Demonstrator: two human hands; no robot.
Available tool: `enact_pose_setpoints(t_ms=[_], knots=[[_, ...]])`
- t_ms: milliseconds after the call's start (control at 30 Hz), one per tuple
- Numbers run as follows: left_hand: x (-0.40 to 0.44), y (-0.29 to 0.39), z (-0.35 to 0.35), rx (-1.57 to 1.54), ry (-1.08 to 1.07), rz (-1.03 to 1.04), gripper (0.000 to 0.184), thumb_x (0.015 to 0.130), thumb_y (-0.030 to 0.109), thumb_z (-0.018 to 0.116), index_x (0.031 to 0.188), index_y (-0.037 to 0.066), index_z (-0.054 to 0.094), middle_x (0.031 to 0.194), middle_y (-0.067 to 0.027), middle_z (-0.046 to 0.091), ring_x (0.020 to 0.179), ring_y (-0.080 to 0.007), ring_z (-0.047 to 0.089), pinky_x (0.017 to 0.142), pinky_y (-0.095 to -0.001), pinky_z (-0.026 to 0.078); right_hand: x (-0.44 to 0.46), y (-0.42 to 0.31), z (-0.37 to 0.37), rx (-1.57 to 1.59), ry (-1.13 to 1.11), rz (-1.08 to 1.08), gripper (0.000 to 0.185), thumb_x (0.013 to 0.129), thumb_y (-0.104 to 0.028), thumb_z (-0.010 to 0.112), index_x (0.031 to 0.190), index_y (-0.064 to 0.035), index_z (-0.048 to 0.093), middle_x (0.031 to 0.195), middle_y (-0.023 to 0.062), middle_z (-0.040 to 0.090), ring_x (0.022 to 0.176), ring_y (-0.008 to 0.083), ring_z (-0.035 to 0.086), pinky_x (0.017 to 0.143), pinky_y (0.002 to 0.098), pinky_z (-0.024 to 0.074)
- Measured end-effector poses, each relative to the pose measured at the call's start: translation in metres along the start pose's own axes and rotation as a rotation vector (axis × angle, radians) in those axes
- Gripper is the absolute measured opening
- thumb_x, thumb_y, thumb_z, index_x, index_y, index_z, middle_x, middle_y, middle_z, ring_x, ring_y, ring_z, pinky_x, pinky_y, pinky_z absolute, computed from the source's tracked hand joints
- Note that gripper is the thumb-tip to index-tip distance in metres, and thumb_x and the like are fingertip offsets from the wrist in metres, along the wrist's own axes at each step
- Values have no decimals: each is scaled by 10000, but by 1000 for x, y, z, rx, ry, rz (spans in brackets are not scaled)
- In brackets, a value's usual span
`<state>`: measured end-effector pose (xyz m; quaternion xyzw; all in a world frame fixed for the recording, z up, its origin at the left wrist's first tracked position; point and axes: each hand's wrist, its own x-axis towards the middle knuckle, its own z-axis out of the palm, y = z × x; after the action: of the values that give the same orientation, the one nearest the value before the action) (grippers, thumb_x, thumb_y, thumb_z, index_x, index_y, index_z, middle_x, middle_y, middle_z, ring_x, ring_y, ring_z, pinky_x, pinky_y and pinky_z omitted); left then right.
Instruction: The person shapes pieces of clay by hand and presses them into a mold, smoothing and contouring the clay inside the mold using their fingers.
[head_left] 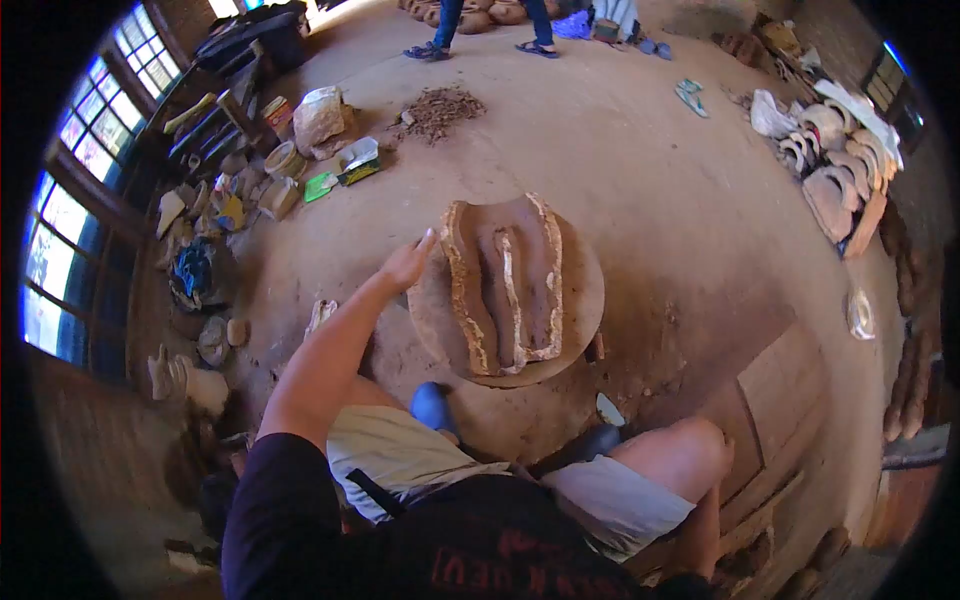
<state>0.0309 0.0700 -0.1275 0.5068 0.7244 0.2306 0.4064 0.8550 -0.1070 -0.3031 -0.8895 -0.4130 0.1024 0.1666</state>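
In the middle of the view a round board [585, 335] carries a brown clay form [535, 265]. The form has raised side walls with rough pale edges, and a narrow ridge [512, 290] runs lengthwise inside it. My left hand [407, 264] is at the left rim of the board, close to the form's left wall. Its visible fingers are stretched out toward the wall; some fingers are hidden. On the lower right, my right forearm [706, 525] reaches up behind my bent knee, which hides the right hand.
Crumbled clay [440, 112] lies on the floor ahead. Bags and containers, including a white tub [358, 155], line the left under the windows. Curved clay pieces [840, 185] are stacked at right. Another person's legs [450, 25] stand at the back. A flat board [785, 390] lies near my right knee.
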Motion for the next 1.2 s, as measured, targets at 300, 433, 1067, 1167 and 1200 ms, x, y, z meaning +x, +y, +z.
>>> enact_pose_setpoints(t_ms=[300, 433, 1067, 1167, 1200], knots=[[-96, 169, 99, -747, -394, 392, 677, 1036, 567, 506, 1422, 11, 530, 1323, -125, 626, 1223, -241, 576, 1020, -438, 477, -61, -201, -227, 449, 572, -305, 490, 1025, -451, 564, 1229, -9, 619, 1028, 118, 670, 877, 226, 637, 758, 361, 516], [-182, 257, 171, -1256, -471, 226, 676, 1027, 595, 483, 1449, 69, 523, 1351, -112, 610, 1234, -237, 573, 992, -409, 492, -182, -351, -201, 732, 643, -684, 666, 1044, -562, 430, 1425, -18, 472, 1416, 174, 477, 1243, 274, 503, 1028, 430, 427], [-215, 143, 161, -1711, -757, 5, 820, 908, 287, 591, 1640, 223, 227, 1587, -84, 343, 1372, -210, 421, 1121, -376, 363, -289, -449, -129, 746, -140, -1163, 595, 961, -491, 547, 1174, 57, 637, 1129, 223, 649, 1060, 331, 622, 955, 430, 467], [-221, 136, 174, -1751, -627, 4, 816, 932, 380, 581, 1647, 245, 211, 1540, -115, 416, 1345, -234, 460, 1119, -397, 376, -278, -436, -126, 655, -268, -1113, 402, 843, -373, 719, 921, 20, 679, 873, 189, 611, 766, 312, 607, 687, 396, 489], [-222, 133, 174, -1677, -660, -48, 807, 947, 470, 559, 1640, 222, 228, 1484, -111, 466, 1305, -223, 492, 1106, -394, 391, -277, -439, -129, 611, -274, -1122, 377, 832, -366, 720, 771, -4, 630, 738, 163, 547, 632, 300, 545, 565, 392, 424]])
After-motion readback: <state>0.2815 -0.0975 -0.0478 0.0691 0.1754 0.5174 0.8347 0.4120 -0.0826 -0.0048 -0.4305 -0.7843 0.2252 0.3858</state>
